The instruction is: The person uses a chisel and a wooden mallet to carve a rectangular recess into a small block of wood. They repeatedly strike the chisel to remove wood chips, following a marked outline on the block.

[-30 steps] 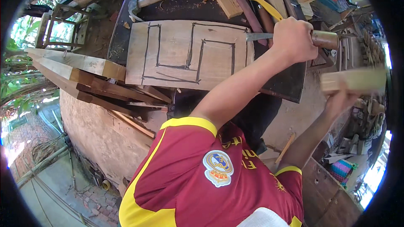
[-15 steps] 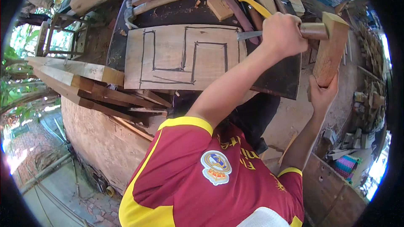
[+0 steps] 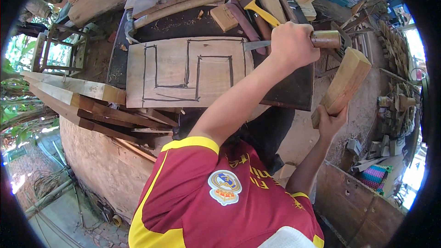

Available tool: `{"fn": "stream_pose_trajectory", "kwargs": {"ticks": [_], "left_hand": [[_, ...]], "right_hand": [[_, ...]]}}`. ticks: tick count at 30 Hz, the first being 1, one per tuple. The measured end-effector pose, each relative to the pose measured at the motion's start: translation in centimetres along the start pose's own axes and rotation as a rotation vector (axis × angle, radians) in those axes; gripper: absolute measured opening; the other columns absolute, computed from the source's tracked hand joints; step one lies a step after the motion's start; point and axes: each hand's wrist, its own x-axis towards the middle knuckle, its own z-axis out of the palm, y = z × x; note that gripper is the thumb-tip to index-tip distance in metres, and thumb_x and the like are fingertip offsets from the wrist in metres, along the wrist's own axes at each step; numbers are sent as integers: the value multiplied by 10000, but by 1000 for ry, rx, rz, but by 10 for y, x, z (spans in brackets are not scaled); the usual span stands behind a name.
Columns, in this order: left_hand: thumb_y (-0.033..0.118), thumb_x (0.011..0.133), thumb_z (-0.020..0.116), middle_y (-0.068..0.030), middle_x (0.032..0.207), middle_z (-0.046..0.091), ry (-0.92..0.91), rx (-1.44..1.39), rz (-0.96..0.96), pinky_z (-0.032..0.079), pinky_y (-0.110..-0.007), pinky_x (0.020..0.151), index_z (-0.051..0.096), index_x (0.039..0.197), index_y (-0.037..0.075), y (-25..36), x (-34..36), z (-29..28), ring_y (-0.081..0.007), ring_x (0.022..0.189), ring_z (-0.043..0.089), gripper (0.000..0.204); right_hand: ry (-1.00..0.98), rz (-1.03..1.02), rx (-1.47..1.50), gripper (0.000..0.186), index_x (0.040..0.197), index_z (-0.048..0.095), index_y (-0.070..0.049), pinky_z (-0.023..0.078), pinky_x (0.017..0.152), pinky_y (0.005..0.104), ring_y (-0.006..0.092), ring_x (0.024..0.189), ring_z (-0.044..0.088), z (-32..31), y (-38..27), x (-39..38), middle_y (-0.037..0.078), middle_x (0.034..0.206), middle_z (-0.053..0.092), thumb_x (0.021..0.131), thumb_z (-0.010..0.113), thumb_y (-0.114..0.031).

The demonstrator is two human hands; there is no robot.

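My left hand (image 3: 294, 46) is wrapped round a chisel (image 3: 326, 39), whose blade points left. The blade's tip meets the upper right corner of a pale wooden board (image 3: 172, 62), by a dark marker line. Thick lines on the board form an angular, stepped outline. Lower and to the right, my right hand (image 3: 332, 121) grips the bottom end of a squared wooden block (image 3: 345, 80). The block leans to the right, its upper part apart from the end of the chisel's handle.
The board lies on a dark tabletop (image 3: 289, 89). Behind it are a small wood block (image 3: 224, 17), a yellow-handled brush (image 3: 259, 8) and a hammer head (image 3: 129, 28). Stacked timbers (image 3: 98, 92) jut out at the left. A wooden frame (image 3: 69, 48) stands beyond them.
The wooden block has swung away from the chisel's handle end, down and to the right, and tilts more. The chisel stays at the board's corner. The whole view has shifted slightly.
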Motion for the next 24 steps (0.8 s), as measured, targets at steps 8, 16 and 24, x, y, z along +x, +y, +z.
{"fn": "stream_pose_trajectory", "kwargs": {"ticks": [8,16,24], "left_hand": [[230,564,646,-153,618,606,37,-40,-32,519,-415,623,655,667,94,0,7,-5,-347,640,615,170],[220,571,636,-164,601,601,40,-81,-58,520,-405,629,666,669,83,-2,10,-10,-357,622,610,171],[210,571,619,-181,638,604,-23,-112,-58,515,-412,647,658,661,74,0,11,-11,-364,665,610,168]], "right_hand": [[5,-45,68,651,1207,460,38,450,834,312,185,945,560,-7,-6,4,96,1041,563,608,716,31],[46,-72,102,624,1191,465,35,453,841,319,192,934,570,-15,-16,25,108,1062,560,623,724,31],[416,328,898,543,1193,459,4,452,872,338,214,1007,555,18,-69,87,131,1122,548,697,677,43]]}}
